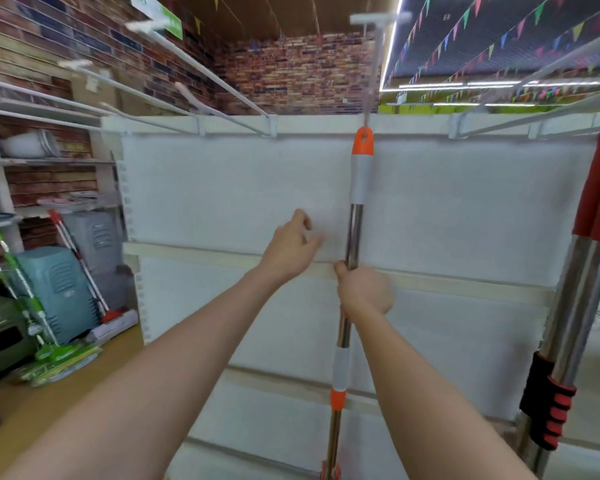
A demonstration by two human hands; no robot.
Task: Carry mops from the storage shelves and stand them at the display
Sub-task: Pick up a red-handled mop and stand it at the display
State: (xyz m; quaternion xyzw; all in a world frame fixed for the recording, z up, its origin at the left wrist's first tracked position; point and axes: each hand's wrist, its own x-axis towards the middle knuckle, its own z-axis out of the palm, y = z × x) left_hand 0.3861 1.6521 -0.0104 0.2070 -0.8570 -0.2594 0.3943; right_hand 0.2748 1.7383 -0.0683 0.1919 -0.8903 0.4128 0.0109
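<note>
Right hand [364,294] clenches the smooth chrome mop pole [355,233], orange-capped; left hand [291,247] loose, its grip seemingly released

There is only one view, from a wide-angle camera on the person's head. It faces straight ahead at the white display panel [222,195], close enough that the panel fills the middle of the frame. It tilts slightly down over both forearms, while the wide lens bends in the ceiling above and the shelves [45,161] far left.
</note>
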